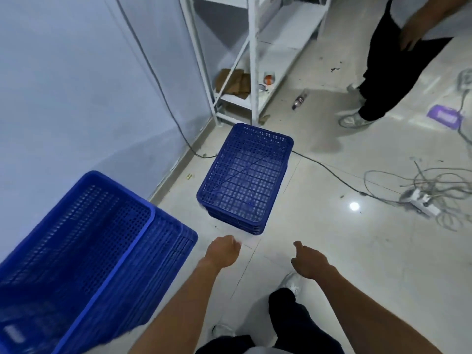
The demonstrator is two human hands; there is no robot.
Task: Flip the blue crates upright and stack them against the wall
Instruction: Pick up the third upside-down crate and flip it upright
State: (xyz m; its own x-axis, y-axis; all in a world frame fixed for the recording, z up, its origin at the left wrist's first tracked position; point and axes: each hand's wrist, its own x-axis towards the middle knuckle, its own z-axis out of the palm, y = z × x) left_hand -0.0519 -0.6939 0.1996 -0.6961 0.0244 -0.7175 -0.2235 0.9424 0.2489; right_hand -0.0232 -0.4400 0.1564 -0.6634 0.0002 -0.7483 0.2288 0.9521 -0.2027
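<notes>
Crates sit in two lots: an upturned stack (245, 177) lies bottom-up on the floor (357, 264) at twelve o'clock from the hands, and an upright stack (89, 251) stands at nine o'clock, against the wall (63, 85). Both the left hand (224, 252) and the right hand (310, 261) reach forward empty, fingers loosely bent, touching nothing. A second person (383, 72) stands at two o'clock; tangled cables (421, 185) lie at three o'clock.
</notes>
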